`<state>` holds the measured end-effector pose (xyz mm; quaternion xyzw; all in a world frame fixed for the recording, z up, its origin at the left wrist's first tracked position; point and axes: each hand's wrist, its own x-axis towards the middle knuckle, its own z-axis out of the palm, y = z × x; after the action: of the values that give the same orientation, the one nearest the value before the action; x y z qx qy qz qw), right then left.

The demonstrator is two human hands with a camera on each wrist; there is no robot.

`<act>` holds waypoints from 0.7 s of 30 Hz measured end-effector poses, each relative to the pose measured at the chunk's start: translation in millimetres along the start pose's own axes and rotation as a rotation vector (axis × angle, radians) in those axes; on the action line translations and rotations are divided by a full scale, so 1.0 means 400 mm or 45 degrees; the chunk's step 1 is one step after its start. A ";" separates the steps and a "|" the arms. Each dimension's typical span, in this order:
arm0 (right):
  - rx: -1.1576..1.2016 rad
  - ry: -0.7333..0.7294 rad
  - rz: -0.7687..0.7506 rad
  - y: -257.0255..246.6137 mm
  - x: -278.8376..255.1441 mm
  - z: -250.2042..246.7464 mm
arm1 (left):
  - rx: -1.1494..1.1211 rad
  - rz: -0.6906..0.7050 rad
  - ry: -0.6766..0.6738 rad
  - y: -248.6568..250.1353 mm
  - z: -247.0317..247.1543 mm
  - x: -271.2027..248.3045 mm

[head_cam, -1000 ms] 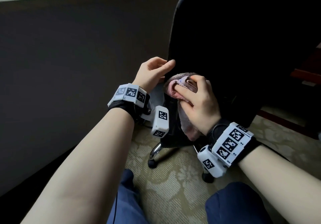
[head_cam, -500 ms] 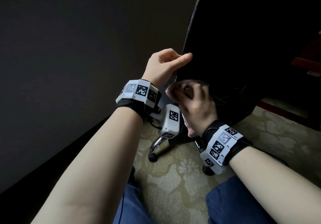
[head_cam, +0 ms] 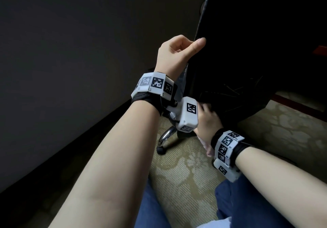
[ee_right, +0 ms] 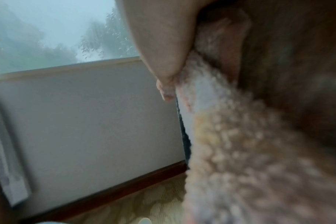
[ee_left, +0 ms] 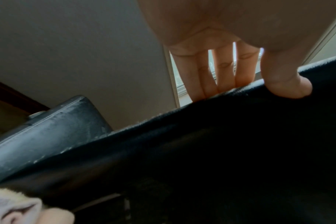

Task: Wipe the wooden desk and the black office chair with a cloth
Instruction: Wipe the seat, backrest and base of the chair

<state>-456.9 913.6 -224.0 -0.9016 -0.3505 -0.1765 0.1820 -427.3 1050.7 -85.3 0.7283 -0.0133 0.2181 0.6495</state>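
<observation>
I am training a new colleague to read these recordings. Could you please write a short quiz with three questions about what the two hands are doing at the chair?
1. True or false: the left hand grips the edge of the black office chair.
2. Which hand holds the cloth? A) left B) right C) neither
3. Fill in: in the head view, the right hand is partly hidden behind the left ____ camera.

Key: 1 true, thumb in front, fingers behind the edge; 2 B; 3 wrist.
</observation>
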 end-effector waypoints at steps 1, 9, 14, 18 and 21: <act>0.029 -0.026 0.012 0.011 -0.007 0.006 | 0.003 0.005 0.006 0.001 0.000 -0.002; 0.044 0.362 -0.096 0.071 0.005 -0.054 | 0.015 0.053 0.088 -0.001 -0.005 -0.010; 0.123 0.744 -0.073 0.080 0.065 -0.137 | 0.034 0.088 0.161 -0.010 -0.012 -0.013; 0.102 0.735 -0.036 0.076 0.130 -0.141 | 0.070 0.116 0.236 -0.039 -0.001 -0.027; 0.095 0.690 -0.048 0.078 0.144 -0.118 | 0.062 0.038 0.221 -0.079 -0.009 -0.030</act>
<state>-404.4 903.6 -163.7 -0.8074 -0.3122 -0.4016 0.2988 -429.7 1055.9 -118.9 0.7220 0.0375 0.2903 0.6269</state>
